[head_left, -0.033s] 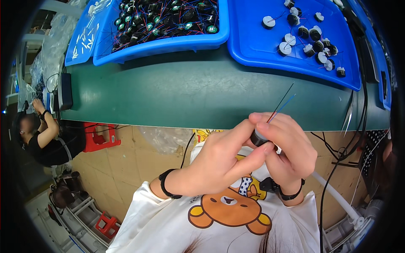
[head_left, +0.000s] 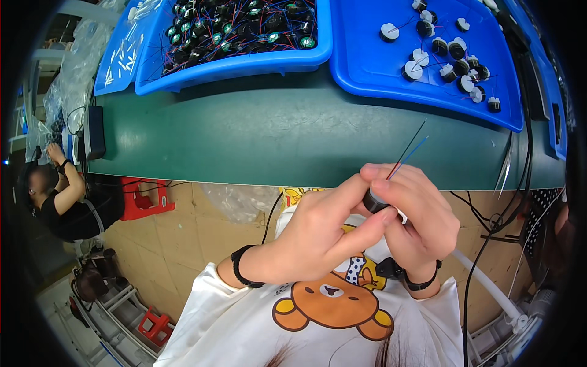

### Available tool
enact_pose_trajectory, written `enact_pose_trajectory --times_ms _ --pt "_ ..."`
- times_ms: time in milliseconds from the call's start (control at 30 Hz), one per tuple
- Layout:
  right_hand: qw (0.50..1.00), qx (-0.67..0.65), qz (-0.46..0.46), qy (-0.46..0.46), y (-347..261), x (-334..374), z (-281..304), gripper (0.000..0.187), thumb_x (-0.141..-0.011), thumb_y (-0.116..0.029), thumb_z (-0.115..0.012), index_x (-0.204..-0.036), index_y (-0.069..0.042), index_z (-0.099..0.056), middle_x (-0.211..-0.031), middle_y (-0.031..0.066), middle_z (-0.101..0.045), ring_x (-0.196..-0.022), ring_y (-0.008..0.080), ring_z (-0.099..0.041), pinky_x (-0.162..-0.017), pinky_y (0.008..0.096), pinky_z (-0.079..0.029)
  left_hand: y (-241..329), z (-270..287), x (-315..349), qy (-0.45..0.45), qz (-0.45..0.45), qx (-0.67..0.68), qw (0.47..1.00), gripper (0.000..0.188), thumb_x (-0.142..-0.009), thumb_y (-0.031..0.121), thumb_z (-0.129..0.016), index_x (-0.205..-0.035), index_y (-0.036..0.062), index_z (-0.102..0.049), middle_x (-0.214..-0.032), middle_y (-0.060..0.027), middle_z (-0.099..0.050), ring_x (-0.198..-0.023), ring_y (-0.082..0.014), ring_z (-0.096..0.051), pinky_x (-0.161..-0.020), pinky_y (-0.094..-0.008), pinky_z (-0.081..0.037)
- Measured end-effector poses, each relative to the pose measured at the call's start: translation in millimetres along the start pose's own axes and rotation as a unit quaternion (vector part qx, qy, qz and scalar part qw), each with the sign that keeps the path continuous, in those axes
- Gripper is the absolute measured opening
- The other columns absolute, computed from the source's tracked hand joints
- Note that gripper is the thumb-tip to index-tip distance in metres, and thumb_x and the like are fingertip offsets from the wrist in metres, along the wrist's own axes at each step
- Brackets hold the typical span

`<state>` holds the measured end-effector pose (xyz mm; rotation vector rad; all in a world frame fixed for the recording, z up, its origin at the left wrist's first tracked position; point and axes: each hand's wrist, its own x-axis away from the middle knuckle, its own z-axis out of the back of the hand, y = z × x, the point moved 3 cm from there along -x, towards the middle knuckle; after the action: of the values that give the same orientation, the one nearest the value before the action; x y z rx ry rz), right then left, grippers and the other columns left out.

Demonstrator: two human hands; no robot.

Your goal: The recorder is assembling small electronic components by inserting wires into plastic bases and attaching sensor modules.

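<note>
A small black cylindrical part with thin wires (head_left: 373, 200) is held just in front of the table edge. My left hand (head_left: 333, 223) pinches it from the left between thumb and fingers. From the other side, my right hand (head_left: 422, 214) grips it too, fingers curled inward. Its wires, dark red and blue, stick up past the fingertips over the green tabletop (head_left: 244, 131). Much of the part is hidden by my fingers. Beyond my hands, a blue tray (head_left: 367, 76) carries several black cylinders with white caps (head_left: 457, 48).
A deep blue bin (head_left: 238, 64) at the far left is heaped with black wired parts. Beside it, a blue tray (head_left: 101, 82) has small white pieces. Tweezers (head_left: 505, 165) and black cables (head_left: 531, 122) lie to the right. Another person (head_left: 73, 196) works at left, near a red stool (head_left: 147, 205).
</note>
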<state>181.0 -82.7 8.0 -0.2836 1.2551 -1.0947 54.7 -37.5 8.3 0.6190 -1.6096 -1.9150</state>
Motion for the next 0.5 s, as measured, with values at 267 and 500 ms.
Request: enact_pose_trajectory --times_ms 267,500 --pt "0.999 -0.015 -0.02 0.021 3 3 -3 0.031 -0.065 0.01 -0.06 -0.095 0.007 -0.063 -0.089 0.0205 -0.065 -0.084 0.0317 -0.065 -0.074 0.0389 -0.053 -9 -10 0 0.09 -0.031 0.054 0.994 0.029 -0.081 0.013 -0.064 -0.102 -0.005 -0.053 -0.077 -0.0104 -0.062 -0.065 -0.0173 -0.064 -0.056 -0.0259 -0.048" --pt "0.997 -0.023 -0.072 0.03 -1 8 -3 0.031 -0.067 0.011 -0.059 -0.098 0.007 -0.062 -0.09 0.0214 -0.065 -0.081 0.0306 -0.066 -0.071 0.0343 -0.055 -9 -14 5 0.125 -0.029 0.046 0.991 0.027 -0.081 0.013 -0.064 -0.099 -0.0055 -0.055 -0.072 -0.0105 -0.063 -0.064 -0.0164 -0.064 -0.056 -0.0251 -0.048"
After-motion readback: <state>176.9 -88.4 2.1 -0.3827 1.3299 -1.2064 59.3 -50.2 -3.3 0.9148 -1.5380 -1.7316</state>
